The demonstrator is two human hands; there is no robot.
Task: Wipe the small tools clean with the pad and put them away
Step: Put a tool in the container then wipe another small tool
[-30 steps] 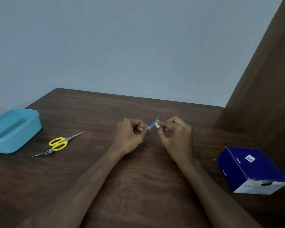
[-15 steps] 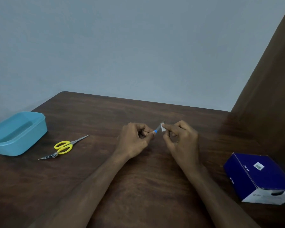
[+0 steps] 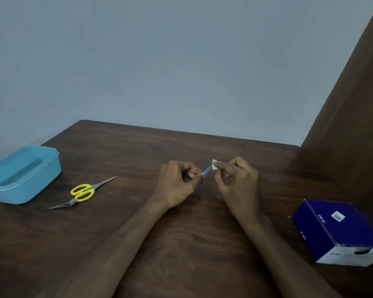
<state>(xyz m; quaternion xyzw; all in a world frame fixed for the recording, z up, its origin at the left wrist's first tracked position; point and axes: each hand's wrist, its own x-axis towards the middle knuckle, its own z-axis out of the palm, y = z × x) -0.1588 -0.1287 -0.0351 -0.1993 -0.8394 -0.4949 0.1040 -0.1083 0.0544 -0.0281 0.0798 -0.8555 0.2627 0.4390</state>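
Tool in hand: small blue-collared tool (image 3: 207,170) was held above the middle of the table (image 3: 181,233), its long axis running from near-left to far-right, thin metal tip pointing up and away toward the right hand.
Left hand: left hand (image 3: 177,186) had its fingers curled round the handle end of the tool, pinching it just behind the blue collar; most of the handle was hidden in the fist.
Right hand: right hand (image 3: 237,181) pinched the white pad (image 3: 214,164) between thumb and forefinger, remaining fingers loosely curled.
Key relation: pad sat at the tool's tip, touching or wrapped on it; whether the tip was fully enclosed could not be told. Both hands were close together, so a wiping stroke would probably run along the tool's axis, toward or off the far-right tip.
Waiting tools: yellow-handled scissors (image 3: 83,192) lay left of the hands, blades pointing far-right, with slim metal tweezers (image 3: 61,204) touching them at the near end, points aimed near-left. The left hand was nearer to both.
Storage: blue container (image 3: 30,190) stood open at the far left edge, just beyond the scissors.
Other: dark blue box (image 3: 340,231) sat at the near right.
Stage, as judged: wiping of one tool under way; nothing visibly put away.
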